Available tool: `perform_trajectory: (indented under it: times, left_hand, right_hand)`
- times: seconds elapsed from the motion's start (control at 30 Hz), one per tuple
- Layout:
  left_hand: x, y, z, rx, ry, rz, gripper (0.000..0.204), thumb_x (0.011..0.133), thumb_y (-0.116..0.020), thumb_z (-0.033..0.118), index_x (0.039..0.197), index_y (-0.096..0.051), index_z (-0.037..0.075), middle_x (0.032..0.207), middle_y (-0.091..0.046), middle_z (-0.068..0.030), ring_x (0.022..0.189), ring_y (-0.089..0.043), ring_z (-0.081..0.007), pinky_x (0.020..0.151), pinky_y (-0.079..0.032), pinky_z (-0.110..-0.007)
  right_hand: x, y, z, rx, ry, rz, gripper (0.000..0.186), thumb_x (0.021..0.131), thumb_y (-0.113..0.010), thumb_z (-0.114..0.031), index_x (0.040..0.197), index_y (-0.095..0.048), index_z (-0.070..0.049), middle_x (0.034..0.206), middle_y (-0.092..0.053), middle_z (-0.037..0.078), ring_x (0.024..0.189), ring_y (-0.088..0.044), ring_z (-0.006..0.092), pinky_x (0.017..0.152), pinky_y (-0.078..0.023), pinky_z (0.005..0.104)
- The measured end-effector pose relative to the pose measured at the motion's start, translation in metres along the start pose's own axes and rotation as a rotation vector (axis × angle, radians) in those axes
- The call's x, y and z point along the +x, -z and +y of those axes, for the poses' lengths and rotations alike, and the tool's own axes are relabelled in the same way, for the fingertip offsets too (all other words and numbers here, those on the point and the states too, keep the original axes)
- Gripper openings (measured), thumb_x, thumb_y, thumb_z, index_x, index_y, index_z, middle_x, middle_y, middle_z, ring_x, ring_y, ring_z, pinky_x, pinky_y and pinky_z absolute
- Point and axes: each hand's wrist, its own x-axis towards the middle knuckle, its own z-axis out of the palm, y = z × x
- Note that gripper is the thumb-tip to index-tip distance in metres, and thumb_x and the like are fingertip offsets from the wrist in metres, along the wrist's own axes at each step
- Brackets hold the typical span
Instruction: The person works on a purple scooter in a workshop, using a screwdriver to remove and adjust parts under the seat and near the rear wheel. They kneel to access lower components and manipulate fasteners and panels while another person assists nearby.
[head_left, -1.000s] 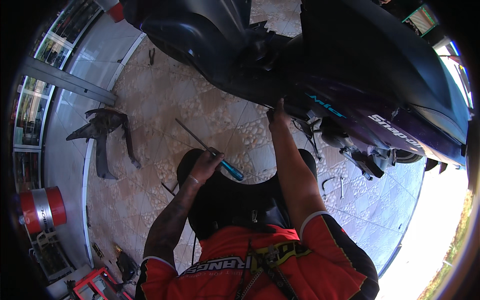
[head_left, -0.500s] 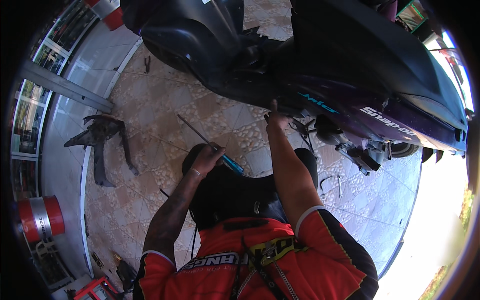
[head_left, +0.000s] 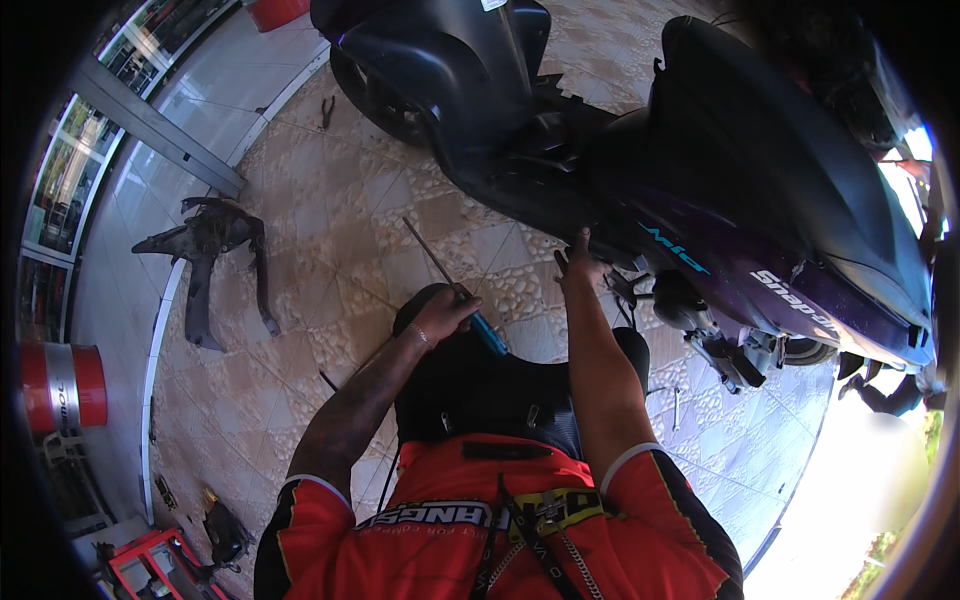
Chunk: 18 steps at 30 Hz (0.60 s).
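My left hand [head_left: 452, 318] is closed round a screwdriver [head_left: 488, 336] with a blue handle, above my left knee. Its long metal shaft slants up and to the left, pointing away from the scooter and touching nothing. My right hand [head_left: 584, 268] reaches forward to the lower edge of the dark scooter [head_left: 770, 180]. One finger stretches up against the side panel and the thumb stands apart; the other fingers are partly hidden near the edge. Purple and black panels cover the scooter's side, with mechanical parts [head_left: 715, 345] exposed below its rear.
A black plastic scooter part [head_left: 205, 245] lies on the tiled floor at left. Pliers [head_left: 327, 113] rest near the front wheel [head_left: 375, 100], a wrench [head_left: 676, 408] right of my knee. A red drum [head_left: 85, 388] and a red frame [head_left: 150, 565] stand at far left.
My view has shifted, so the scooter and both hands appear farther right and lower. The left hand keeps its hold on the screwdriver, and the right hand stays at the panel's lower edge.
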Motion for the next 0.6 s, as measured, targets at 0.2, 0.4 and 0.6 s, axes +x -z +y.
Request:
perform_trajectory:
  times: [0.2,0.4,0.6]
  left_hand:
    - [0.027,0.008,-0.006,0.073,-0.035,-0.041,0.036,0.095,-0.071,0.036,0.103,-0.058,0.003,0.076,-0.057,0.001,0.066,-0.059,-0.0078,0.061,-0.054,-0.025]
    - [0.049,0.027,-0.015,0.029,-0.016,-0.022,0.042,0.093,-0.072,0.039,0.104,-0.059,0.0,0.079,-0.061,-0.0012,0.067,-0.062,-0.0101,0.061,-0.053,-0.026]
    - [0.08,0.057,-0.031,0.052,0.004,-0.065,0.045,0.092,-0.071,0.041,0.105,-0.059,0.0,0.081,-0.064,-0.005,0.067,-0.063,-0.0131,0.064,-0.053,-0.03]
  right_hand:
    - [-0.003,0.001,-0.008,-0.043,-0.01,-0.003,0.091,0.085,-0.082,-0.032,0.143,-0.015,-0.012,0.135,-0.051,0.019,0.114,-0.062,0.0379,0.075,-0.066,0.0491]
    - [-0.001,0.004,-0.001,-0.074,0.064,-0.081,0.1,0.087,-0.079,-0.035,0.151,-0.005,-0.015,0.138,-0.051,0.02,0.116,-0.061,0.0404,0.079,-0.065,0.0503]
    - [0.02,0.015,0.01,-0.058,0.06,-0.13,0.1,0.087,-0.077,-0.045,0.148,-0.009,-0.005,0.128,-0.057,0.024,0.11,-0.064,0.0363,0.083,-0.063,0.0475]
